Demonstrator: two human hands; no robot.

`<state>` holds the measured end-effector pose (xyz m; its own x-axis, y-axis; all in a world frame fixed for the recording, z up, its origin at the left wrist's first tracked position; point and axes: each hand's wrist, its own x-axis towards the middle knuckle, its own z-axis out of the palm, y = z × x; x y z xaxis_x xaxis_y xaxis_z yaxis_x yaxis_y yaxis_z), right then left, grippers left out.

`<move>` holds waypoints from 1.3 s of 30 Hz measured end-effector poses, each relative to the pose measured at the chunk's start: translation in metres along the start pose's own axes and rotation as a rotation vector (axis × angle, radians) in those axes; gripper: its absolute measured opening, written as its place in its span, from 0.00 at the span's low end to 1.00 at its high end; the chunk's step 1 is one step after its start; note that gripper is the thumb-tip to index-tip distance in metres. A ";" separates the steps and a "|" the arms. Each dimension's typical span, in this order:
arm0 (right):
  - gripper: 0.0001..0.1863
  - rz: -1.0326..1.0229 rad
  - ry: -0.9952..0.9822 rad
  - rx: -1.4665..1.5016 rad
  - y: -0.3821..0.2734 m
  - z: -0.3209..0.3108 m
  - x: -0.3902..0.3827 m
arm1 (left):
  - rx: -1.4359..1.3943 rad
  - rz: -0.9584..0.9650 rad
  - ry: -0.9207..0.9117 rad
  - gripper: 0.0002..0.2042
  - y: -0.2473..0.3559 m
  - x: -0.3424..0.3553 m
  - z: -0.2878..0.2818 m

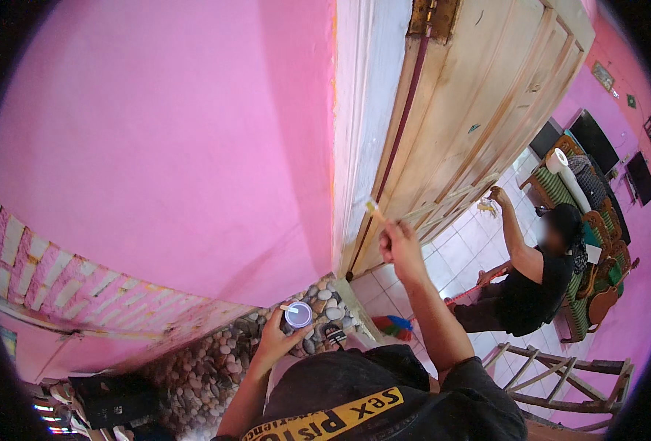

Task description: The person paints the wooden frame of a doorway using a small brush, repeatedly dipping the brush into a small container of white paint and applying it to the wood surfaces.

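Observation:
My right hand is closed around the handle of a paintbrush. The bristles are at the door frame, which has whitish, patchy paint; whether they touch it I cannot tell. Low in front of my body, my left hand grips a small round paint tub with pale lavender paint inside. A light strip lies across the tub's rim. Just right of the frame stands a bare wooden panelled door, with a rusty hinge at its top.
A co-worker in dark clothes crouches to the right, one hand at the door's edge. Behind are wooden-framed seats and a wooden ladder. A pink wall fills the left, above pebbles. A multicoloured object lies on the tiles.

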<state>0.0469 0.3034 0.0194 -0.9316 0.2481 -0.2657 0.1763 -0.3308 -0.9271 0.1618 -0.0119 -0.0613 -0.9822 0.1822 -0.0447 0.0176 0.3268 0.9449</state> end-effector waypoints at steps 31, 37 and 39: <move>0.15 -0.075 -0.069 -0.332 0.012 -0.002 -0.060 | 0.021 0.048 -0.031 0.31 0.007 0.021 -0.003; 0.11 -0.387 -0.139 -0.713 -0.036 0.022 -0.134 | -0.021 0.068 -0.096 0.33 0.019 0.037 -0.023; 0.10 -0.561 -0.181 -0.888 -0.043 0.041 -0.150 | -0.021 0.184 -0.098 0.32 0.017 0.039 -0.032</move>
<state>0.1660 0.2428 0.1101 -0.9720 -0.0044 0.2351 -0.1925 0.5893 -0.7847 0.1180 -0.0288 -0.0371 -0.9401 0.3264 0.0985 0.1897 0.2604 0.9467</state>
